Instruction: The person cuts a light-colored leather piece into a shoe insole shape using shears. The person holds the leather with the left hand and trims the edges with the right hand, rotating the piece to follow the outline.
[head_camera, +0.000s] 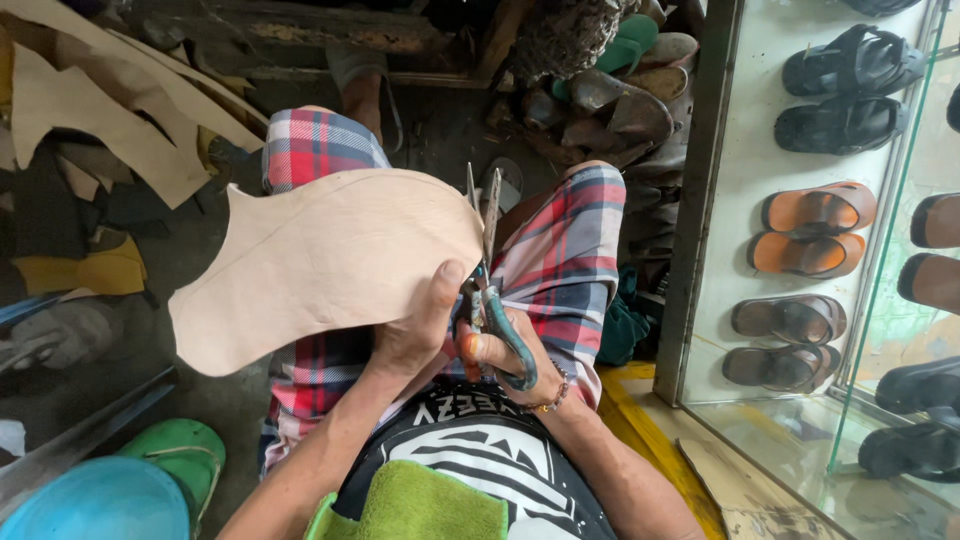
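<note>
We find the cutting step in hand; our left hand (415, 335) pinches the tan leather sheet (320, 265) over our lap; our right hand (500, 355) clenches the scissors (490, 270), blades open at its right edge; we judge a steady closing cut comes next.

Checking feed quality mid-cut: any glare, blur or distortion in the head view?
Head view: the leather piece and scissors are sharp and evenly lit; reflections streak the glass sandal cabinet; wide-angle bending at the edges; floor clutter above sits in shadow.
</note>
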